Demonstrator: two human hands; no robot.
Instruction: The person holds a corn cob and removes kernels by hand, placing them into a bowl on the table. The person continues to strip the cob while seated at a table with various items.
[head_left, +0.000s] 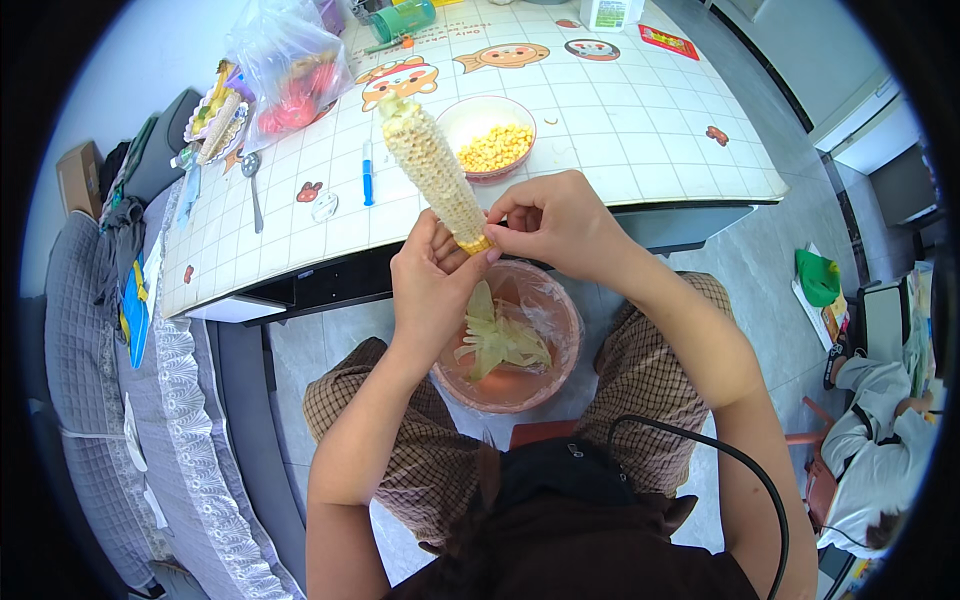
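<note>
Tilted up and to the left, a mostly stripped corn cob (431, 165) shows bare pale sockets, with a few yellow kernels left in a band at its lower end. My left hand (439, 274) grips that lower end. The thumb and forefinger of my right hand (559, 225) pinch at the kernel band; whether a loose kernel is between them I cannot tell. Behind the cob stands a bowl (457, 124) partly filled with loose corn kernels (499, 148). Below my hands, a pink bin (574, 352) lined with clear plastic contains pale green corn husks (499, 337).
On the tiled-pattern tablecloth (600, 135) lie a blue-and-white pen-shaped item (367, 176), a spoon (253, 191) and a plastic bag of red items (289, 90). A green bottle (401, 20) is at the back. A covered sofa (180, 450) runs along the left; another person (874, 450) sits at right.
</note>
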